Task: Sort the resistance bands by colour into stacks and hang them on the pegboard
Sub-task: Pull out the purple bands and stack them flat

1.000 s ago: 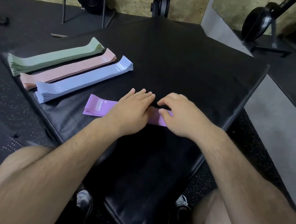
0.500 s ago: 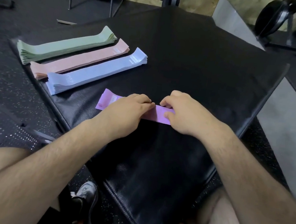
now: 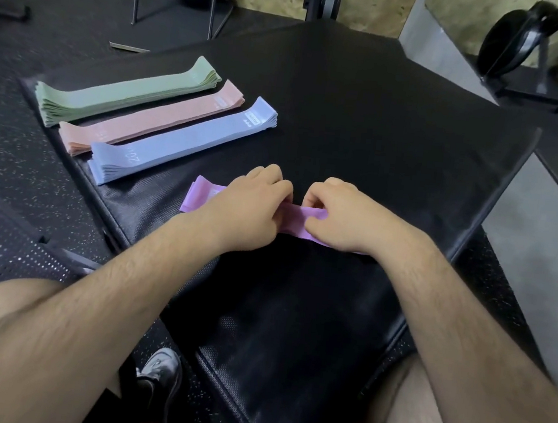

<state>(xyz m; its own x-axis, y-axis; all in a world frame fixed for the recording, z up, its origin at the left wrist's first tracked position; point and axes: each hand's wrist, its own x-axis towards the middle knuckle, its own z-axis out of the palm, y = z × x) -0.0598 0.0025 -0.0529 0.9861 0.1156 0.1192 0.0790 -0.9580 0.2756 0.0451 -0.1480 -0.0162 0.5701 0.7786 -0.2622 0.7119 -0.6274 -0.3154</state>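
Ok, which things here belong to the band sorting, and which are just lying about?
Job: purple band, pinched by left hand and right hand; green stack; pink stack; blue stack; black mat.
Lying about: metal strip; gym machine.

Both forearms reach forward, the left hand [image 3: 254, 205] and right hand [image 3: 342, 218] close together, knuckles up, fingers curled, pinching the band [image 3: 293, 221].

Dim, flat indoor light, seemingly from overhead. A dull sheen lies on the mat [image 3: 288, 367] nearer than the left hand [image 3: 250, 208] and right hand [image 3: 342, 218]. Shadows under them are soft. The edges bow with wide-angle distortion, and fine detail is slightly smeared.
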